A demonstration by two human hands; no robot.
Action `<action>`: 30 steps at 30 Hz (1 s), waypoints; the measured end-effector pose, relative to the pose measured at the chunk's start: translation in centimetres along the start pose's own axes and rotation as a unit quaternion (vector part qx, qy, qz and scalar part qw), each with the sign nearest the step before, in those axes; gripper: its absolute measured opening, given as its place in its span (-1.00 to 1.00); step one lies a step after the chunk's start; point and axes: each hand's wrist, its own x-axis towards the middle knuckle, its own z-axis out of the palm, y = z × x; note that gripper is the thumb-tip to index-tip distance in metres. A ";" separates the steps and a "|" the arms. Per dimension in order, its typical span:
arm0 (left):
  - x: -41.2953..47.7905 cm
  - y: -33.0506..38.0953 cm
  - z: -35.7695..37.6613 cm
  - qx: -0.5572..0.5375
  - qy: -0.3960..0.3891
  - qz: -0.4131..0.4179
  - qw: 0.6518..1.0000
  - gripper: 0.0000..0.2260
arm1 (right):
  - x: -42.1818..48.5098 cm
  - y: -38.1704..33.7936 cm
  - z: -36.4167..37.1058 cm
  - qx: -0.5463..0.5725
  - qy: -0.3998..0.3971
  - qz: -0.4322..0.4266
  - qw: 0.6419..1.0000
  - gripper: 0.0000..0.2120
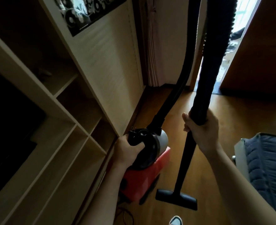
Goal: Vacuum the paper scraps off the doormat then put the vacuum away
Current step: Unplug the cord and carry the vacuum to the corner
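Two grips busy: left grip clasps vacuum handle, right grip clasps wand beside it. Vacuum seems lifted; stowing apparently left; scraps unseen.

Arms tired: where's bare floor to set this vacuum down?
Bare wood floor lies ahead, between the shelf unit on the left and the blue quilted cushion on the right, up to the doorway. Crowded near the shoe: the red vacuum in the left hand, its floor nozzle, the wand in the right hand.
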 end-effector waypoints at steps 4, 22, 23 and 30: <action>4.6 3.3 3.5 -0.004 -0.012 0.015 1.000 -0.83 | 6.1 1.2 -2.2 -0.019 -0.004 -0.027 0.999 -0.83; 32.8 11.8 17.0 0.011 -0.073 0.032 0.997 -0.85 | 32.9 15.7 -4.0 -0.049 0.038 -0.002 0.998 -0.75; 34.6 12.3 17.8 0.012 -0.083 0.030 0.996 -0.86 | 34.6 16.5 -3.8 -0.055 0.044 0.005 0.997 -0.72; 46.2 16.7 21.9 0.018 -0.103 0.034 0.994 -0.89 | 46.0 21.1 -3.9 -0.083 0.066 -0.003 0.994 -0.65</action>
